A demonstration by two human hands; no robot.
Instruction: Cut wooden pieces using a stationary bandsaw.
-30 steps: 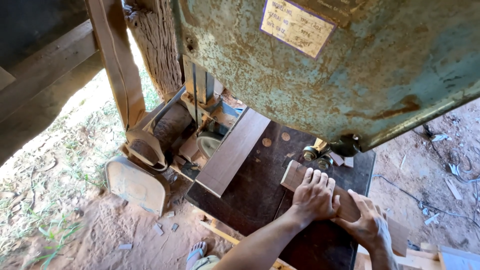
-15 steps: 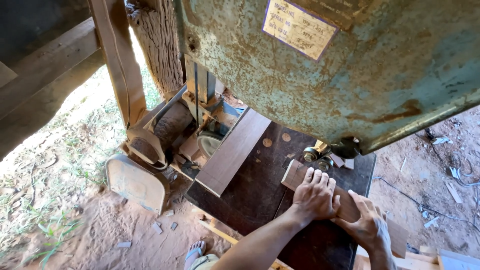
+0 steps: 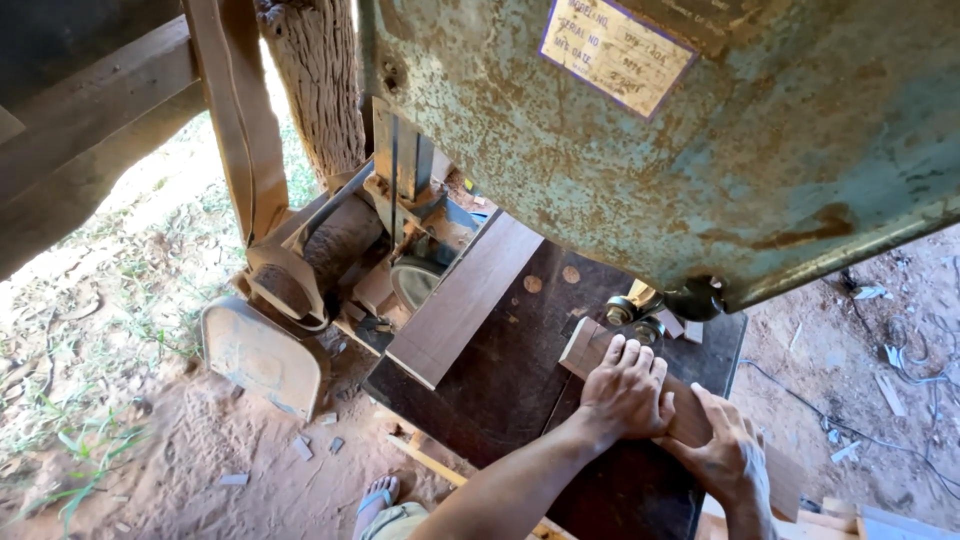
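My left hand lies flat on a reddish wooden board that rests on the dark saw table. Its fingers point toward the blade guide under the big rusty green saw housing. My right hand grips the same board further back, thumb on top. The board's far end sits right at the guide rollers. Much of the board is hidden under both hands.
A longer plank leans across the table's left side. A belt and pulley with a metal guard stand left. A tree trunk post rises behind. Sandy ground holds wood scraps; my sandalled foot shows below.
Both hands and the board stay nearly in place; the view shifts slightly.
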